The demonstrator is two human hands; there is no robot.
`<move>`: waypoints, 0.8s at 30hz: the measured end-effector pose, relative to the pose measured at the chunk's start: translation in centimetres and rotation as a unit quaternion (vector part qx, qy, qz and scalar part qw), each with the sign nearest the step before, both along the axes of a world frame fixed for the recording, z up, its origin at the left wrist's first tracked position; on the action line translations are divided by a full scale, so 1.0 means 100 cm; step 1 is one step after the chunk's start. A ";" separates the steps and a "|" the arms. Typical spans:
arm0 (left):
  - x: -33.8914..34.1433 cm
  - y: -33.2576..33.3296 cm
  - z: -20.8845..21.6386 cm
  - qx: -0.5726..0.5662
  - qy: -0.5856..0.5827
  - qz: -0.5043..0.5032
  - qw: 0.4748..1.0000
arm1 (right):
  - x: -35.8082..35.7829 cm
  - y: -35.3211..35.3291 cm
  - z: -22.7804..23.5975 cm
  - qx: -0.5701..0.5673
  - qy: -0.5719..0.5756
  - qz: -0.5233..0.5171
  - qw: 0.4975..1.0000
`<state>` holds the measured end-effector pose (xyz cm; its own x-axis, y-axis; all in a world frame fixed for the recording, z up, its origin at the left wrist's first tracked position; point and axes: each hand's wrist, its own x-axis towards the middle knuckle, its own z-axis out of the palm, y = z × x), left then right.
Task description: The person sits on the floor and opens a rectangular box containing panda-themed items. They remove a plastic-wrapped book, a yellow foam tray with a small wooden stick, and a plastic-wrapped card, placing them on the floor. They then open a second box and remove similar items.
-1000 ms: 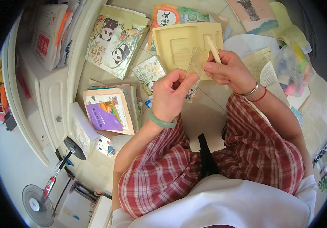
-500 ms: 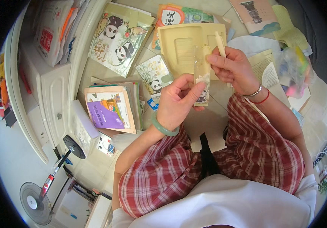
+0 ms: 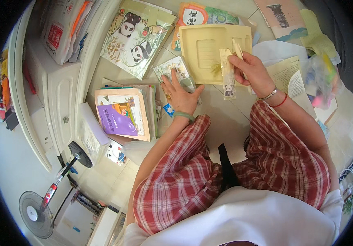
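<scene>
My right hand (image 3: 253, 74) is closed, pinching the top of a narrow panda bookmark (image 3: 228, 78). A pale cream pen-like stick (image 3: 237, 50) also sits in that hand, slanting up past the fingers. Beside the bookmark a thin yellowish tassel (image 3: 216, 69) shows against a cream moulded tray (image 3: 189, 47). My left hand (image 3: 182, 96) lies with fingers spread over a small panda-printed packet (image 3: 188, 78) on the floor, hiding part of it. Whether the palm presses on the packet I cannot tell.
A large panda-printed package (image 3: 137, 39) lies far left, above a stack of books (image 3: 144, 123). An orange-and-green booklet (image 3: 221, 17) lies behind the tray. Right of me are printed papers (image 3: 285, 78) and a clear plastic bag (image 3: 322, 76). A white cabinet (image 3: 61, 90) stands left.
My left hand has let go of the bookmark and moved left onto the small panda packet, its fingers now spread. The bookmark stays in my right hand with the stick.
</scene>
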<state>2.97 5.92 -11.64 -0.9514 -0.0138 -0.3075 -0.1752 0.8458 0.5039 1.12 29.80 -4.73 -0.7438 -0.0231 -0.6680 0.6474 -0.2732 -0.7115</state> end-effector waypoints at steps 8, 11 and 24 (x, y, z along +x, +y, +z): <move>-0.007 -0.039 0.008 0.177 0.035 -0.039 0.983 | 0.000 0.002 -0.006 -0.018 -0.004 0.010 1.000; -0.015 -0.046 0.050 0.232 -0.084 0.112 0.963 | 0.000 0.006 -0.009 -0.021 -0.010 0.025 0.999; -0.021 -0.014 0.088 0.548 -0.175 0.195 0.795 | -0.005 0.000 0.010 -0.106 0.020 0.012 0.994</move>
<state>0.86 4.55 -2.83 -0.7937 0.1727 -0.5833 -0.6083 -0.2189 0.7629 0.59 29.76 -3.69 -0.7670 -0.1775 -0.6166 0.6280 -0.4047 -0.6647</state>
